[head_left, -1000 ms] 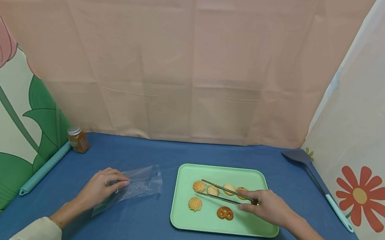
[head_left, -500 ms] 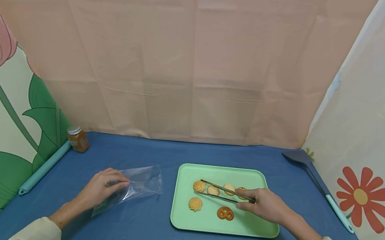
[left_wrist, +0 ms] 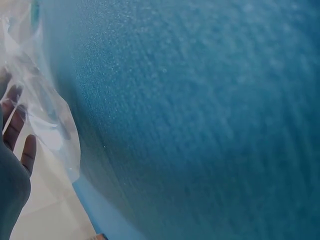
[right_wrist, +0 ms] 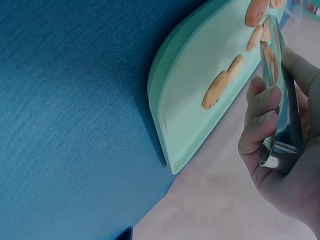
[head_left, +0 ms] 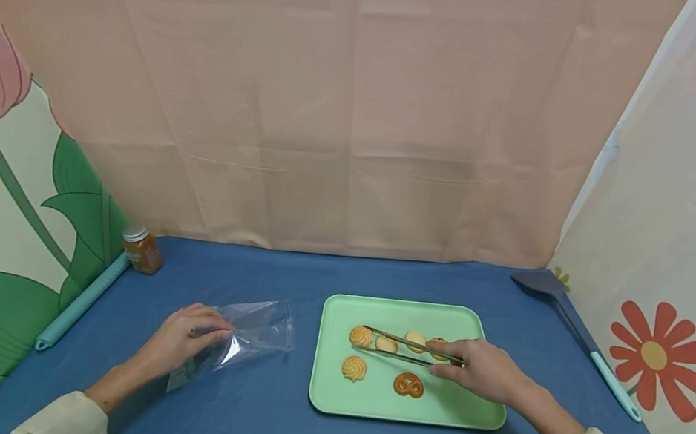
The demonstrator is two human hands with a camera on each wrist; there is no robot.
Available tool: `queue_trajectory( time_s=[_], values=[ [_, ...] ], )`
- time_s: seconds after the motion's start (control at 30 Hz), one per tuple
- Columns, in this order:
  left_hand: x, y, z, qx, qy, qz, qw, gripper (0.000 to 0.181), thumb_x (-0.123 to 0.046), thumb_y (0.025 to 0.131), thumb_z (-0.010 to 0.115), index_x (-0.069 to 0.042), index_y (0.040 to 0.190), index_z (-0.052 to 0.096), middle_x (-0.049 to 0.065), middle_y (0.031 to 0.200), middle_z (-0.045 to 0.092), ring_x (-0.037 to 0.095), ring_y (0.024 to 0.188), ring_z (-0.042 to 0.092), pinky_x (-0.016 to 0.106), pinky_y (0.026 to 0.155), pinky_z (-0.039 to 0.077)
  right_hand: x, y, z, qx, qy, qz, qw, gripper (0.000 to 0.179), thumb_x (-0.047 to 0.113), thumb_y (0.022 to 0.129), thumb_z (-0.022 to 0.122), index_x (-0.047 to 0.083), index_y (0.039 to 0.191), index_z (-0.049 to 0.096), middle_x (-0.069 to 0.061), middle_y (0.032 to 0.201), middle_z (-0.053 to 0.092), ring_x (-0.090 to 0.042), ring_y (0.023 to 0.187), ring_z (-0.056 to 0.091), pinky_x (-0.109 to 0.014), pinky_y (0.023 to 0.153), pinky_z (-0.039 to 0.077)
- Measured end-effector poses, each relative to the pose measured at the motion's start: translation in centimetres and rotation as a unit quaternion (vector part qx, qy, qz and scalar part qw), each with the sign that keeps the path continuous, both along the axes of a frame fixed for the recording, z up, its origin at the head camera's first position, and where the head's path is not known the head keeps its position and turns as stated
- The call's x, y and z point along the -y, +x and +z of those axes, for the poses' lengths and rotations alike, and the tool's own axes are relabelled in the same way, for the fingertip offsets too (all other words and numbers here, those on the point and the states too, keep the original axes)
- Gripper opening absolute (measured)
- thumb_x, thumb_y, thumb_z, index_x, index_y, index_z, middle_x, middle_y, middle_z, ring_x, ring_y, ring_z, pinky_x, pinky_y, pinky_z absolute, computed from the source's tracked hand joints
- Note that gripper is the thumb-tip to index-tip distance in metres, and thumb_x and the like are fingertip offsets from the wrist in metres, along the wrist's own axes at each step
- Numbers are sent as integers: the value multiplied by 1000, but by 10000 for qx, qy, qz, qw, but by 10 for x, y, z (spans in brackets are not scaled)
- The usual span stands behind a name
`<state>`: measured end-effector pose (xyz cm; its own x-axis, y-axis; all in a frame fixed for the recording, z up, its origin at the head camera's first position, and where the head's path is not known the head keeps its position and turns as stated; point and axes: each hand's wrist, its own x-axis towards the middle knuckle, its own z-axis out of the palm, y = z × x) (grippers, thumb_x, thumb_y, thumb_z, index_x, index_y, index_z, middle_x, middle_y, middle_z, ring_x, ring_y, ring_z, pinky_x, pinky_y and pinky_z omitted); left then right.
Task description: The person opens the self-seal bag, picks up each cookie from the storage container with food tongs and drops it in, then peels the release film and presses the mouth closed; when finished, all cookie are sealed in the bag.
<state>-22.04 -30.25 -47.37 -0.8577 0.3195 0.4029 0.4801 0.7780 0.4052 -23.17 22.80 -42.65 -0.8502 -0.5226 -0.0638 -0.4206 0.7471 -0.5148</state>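
Observation:
My left hand [head_left: 188, 336] pinches a clear plastic bag [head_left: 264, 326] above the blue cloth. In the left wrist view the bag [left_wrist: 52, 112] hangs in front of the fingers. My right hand [head_left: 487, 370] holds metal tongs [right_wrist: 287, 117] over a light green tray [head_left: 447, 412]. The tong tips lie on either side of a swirl cookie [head_left: 360, 336] at the tray's upper left; whether they touch it, I cannot tell. Round cookies [head_left: 386, 344] lie along the same row, partly behind the tongs. Nearer me are a second swirl cookie [head_left: 354, 368] and a pretzel [head_left: 408, 384].
A jar with a silver lid [head_left: 142, 251] stands at the back left, beside a rolled teal item [head_left: 81, 305]. Along the right edge lies a dark spatula with a light blue handle [head_left: 575, 341]. A fabric backdrop [head_left: 350, 112] rises behind the cloth.
The right hand and tongs have shifted very slightly left since the earliest frame. The left hand keeps its pinch on the bag, and the cookies lie where they were.

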Motion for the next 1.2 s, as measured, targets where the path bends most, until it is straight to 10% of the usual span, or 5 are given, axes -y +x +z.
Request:
queue_trajectory(
  time_s=[0.7,1.0,1.2],
  values=[
    [0,2,1,-195,34,-162,9997,10,-23,90,76,-25,98,80,-17,99,72,5,95,62,33,76,54,-2,2,-2,-230,13,108,9997,52,52,96,62,24,139,62,-8,134,66,6,71,55,-24,51,37],
    [-1,2,2,-73,5,-122,9999,10,-27,91,74,-27,99,80,-20,100,71,4,95,62,33,77,54,2,0,1,-378,38,208,9991,50,54,97,58,27,139,62,-2,135,66,-13,96,69,-25,62,45],
    [-2,1,1,-48,18,-148,9999,10,-27,91,74,-26,99,80,-19,99,71,4,94,62,33,77,54,12,-2,5,-285,-45,319,9991,50,50,97,60,24,140,61,-4,132,68,-1,74,61,-24,58,43]
  ],
)
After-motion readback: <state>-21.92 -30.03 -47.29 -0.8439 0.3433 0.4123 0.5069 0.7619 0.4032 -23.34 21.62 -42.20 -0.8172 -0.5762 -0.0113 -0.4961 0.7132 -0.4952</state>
